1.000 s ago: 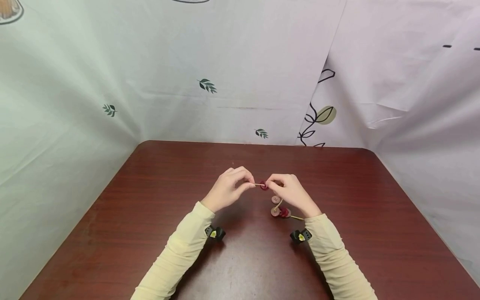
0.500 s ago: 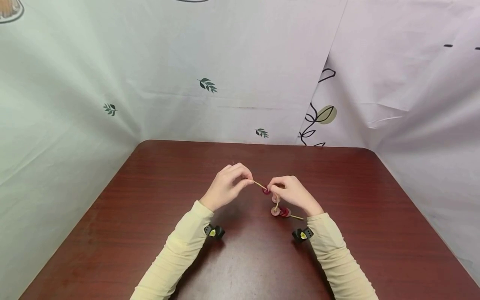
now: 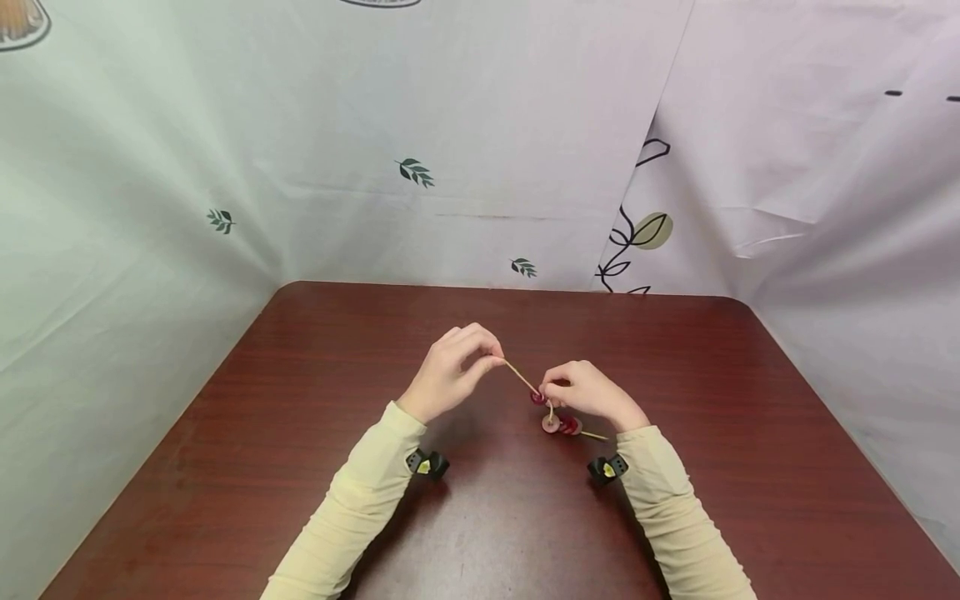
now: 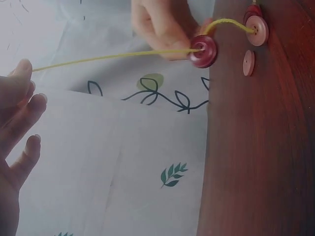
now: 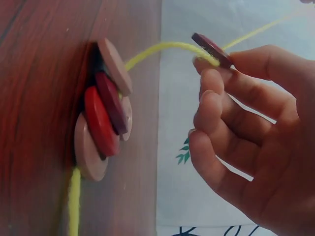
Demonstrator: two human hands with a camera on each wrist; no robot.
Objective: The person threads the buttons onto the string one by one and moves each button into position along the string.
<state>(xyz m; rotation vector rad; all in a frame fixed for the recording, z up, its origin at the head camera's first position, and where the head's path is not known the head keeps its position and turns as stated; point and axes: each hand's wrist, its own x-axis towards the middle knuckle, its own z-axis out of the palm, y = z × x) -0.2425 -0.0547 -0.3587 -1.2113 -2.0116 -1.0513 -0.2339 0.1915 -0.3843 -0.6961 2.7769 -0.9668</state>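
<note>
A yellow string (image 4: 123,55) runs taut between the two hands. Its upper end is pinched by my left hand (image 3: 453,375) between thumb and forefinger. My right hand (image 3: 588,390) pinches the edge of a dark red button (image 4: 203,51), through whose hole the string passes. From that button the string curves down to several buttons threaded side by side on the table: a pink button (image 5: 115,66), a maroon button (image 5: 111,102), a red button (image 5: 101,123) and another pink one. The string's yellow tail (image 3: 595,436) sticks out to their right. One loose pink button (image 4: 249,63) lies beside them.
The dark red-brown table (image 3: 337,350) reaches to a pale patterned cloth (image 3: 450,217) hung behind and on both sides. A black wrist camera (image 3: 427,465) sits under the left forearm, another wrist camera (image 3: 606,469) under the right.
My right hand has come down toward the threaded buttons with the dark red button. The left hand has drifted slightly up and left, and the string span between the hands has lengthened.
</note>
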